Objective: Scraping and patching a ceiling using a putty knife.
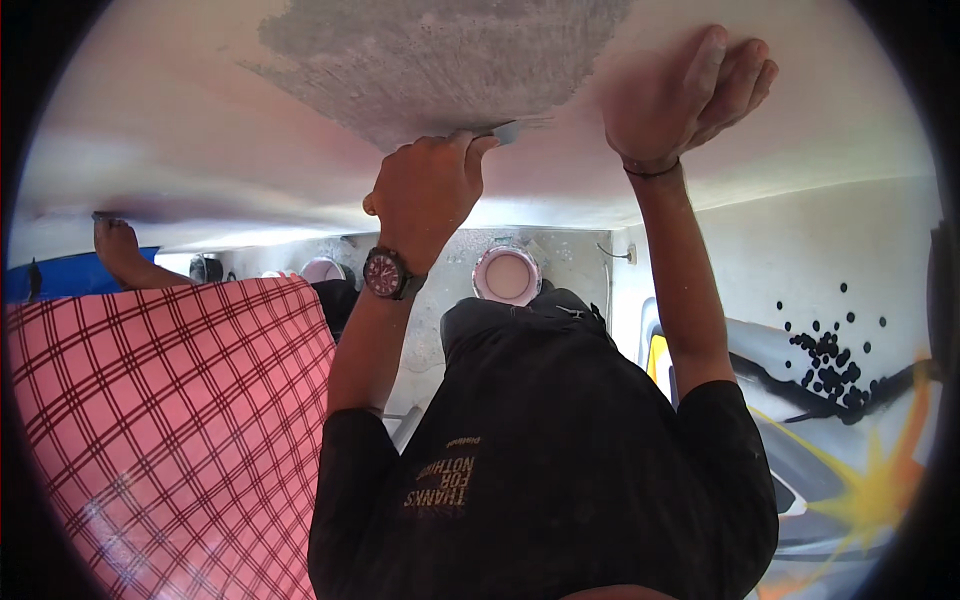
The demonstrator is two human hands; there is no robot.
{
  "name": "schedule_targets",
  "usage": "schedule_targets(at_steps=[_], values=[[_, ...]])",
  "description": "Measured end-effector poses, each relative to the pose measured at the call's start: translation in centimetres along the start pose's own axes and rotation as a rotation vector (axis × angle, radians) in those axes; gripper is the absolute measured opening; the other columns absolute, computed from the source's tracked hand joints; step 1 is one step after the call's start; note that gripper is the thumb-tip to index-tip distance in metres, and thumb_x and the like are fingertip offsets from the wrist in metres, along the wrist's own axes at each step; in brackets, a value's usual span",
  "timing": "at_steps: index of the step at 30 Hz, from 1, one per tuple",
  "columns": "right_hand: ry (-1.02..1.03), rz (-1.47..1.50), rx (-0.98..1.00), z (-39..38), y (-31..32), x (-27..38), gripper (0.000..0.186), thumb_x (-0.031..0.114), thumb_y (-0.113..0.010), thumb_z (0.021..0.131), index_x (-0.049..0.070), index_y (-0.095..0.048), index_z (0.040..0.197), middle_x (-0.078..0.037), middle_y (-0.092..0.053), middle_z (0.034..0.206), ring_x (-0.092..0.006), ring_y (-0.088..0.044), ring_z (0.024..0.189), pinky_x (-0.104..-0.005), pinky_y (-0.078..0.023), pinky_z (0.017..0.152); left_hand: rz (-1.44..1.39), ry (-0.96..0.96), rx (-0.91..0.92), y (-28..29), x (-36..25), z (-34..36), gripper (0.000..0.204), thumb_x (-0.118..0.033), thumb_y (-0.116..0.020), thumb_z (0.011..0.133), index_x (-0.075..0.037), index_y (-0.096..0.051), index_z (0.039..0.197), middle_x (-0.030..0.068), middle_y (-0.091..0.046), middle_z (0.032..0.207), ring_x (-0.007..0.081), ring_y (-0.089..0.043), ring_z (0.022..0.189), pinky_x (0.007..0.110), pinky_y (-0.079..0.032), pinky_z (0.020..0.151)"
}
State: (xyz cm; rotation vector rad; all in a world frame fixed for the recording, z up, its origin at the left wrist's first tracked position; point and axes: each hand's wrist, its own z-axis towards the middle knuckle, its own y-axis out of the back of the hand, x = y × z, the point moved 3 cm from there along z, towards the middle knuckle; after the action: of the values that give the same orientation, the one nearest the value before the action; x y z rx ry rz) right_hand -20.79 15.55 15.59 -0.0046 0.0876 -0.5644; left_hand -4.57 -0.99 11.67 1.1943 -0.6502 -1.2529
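Note:
My left hand point(428, 192), with a watch on its wrist, is closed around a scraper. The thin grey blade of the scraper point(507, 131) rests against the pale wall, at the lower edge of a rough grey patch point(440, 65). My fingers hide its handle. To the right of that patch, my right hand point(680, 100) leans on the smooth pinkish-white wall point(560, 180), its fingers stretched out and nothing in it. A dark cord circles that wrist.
Below my hands, a round bucket point(506, 275) with pale contents stands on the spotted floor; another bucket point(322, 270) is farther left. Close on my left is a person in a pink checked shirt point(180, 400), one hand point(118, 248) at the wall. A painted side wall point(830, 370) rises at right.

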Motion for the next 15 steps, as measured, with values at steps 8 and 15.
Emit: schedule_targets(at_steps=[8,15], values=[[0.011,-0.060,-0.004,0.7,0.0,0.5,0.059,0.034,-0.040,0.102,-0.008,-0.046,0.143,-0.029,-0.034,0.154,-0.0461,-0.028,0.145,-0.0605,-0.020,0.118,-0.070,-0.115,-0.012,0.2,-2.4,1.3,0.028,-0.034,-0.060,0.098,-0.010,-0.073,0.093,0.0166,-0.069,0.069,0.0352,-0.070,0.064,0.046,-0.055,0.060],[0.034,-0.070,-0.060,0.6,0.5,-0.4,0.058,0.033,-0.038,0.102,-0.009,-0.047,0.141,-0.030,-0.036,0.152,-0.0446,-0.030,0.145,-0.0597,-0.020,0.119,-0.027,-0.157,-0.026,-0.6,-3.9,0.9,0.033,-0.036,-0.056,0.101,-0.009,-0.073,0.092,0.0165,-0.068,0.064,0.0340,-0.069,0.058,0.044,-0.055,0.054]])
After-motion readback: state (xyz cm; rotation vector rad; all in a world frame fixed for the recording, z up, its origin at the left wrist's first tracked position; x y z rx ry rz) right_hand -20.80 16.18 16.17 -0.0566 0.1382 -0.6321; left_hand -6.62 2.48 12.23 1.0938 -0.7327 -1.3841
